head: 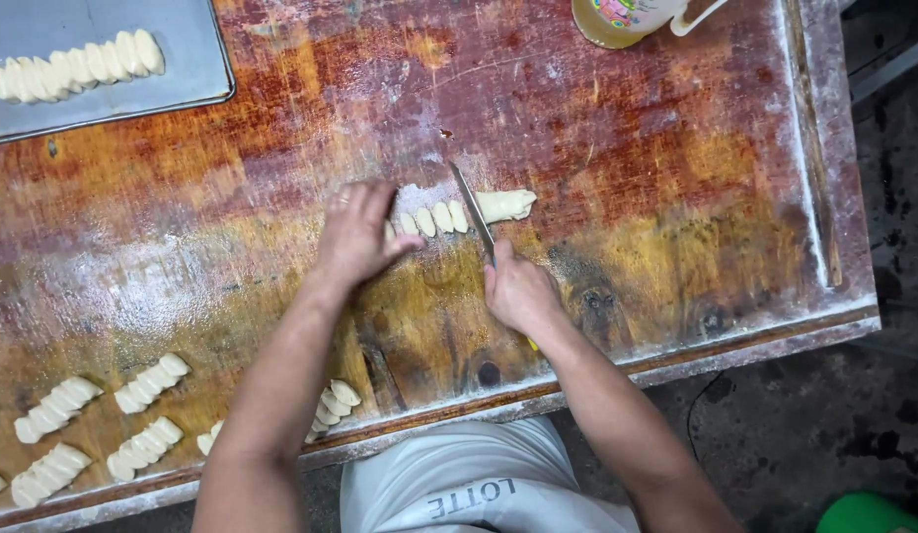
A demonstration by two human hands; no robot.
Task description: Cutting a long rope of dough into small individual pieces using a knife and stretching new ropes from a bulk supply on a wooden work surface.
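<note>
Head view: the right hand (518, 288) is fisted around a knife (473, 212), blade down into a dough log (457, 213) mid-tabletop (676, 178), the handle mostly swallowed by the grip. The left hand (355, 234) lies fingers together, pressing on the log's cut end and covering those slices. Around them: rows of sliced dough pieces (148, 382) near the front edge, some behind the left forearm; a metal tray (197, 59) with another row, top left, cropped; a yellow jug (627, 15) cut off above.
</note>
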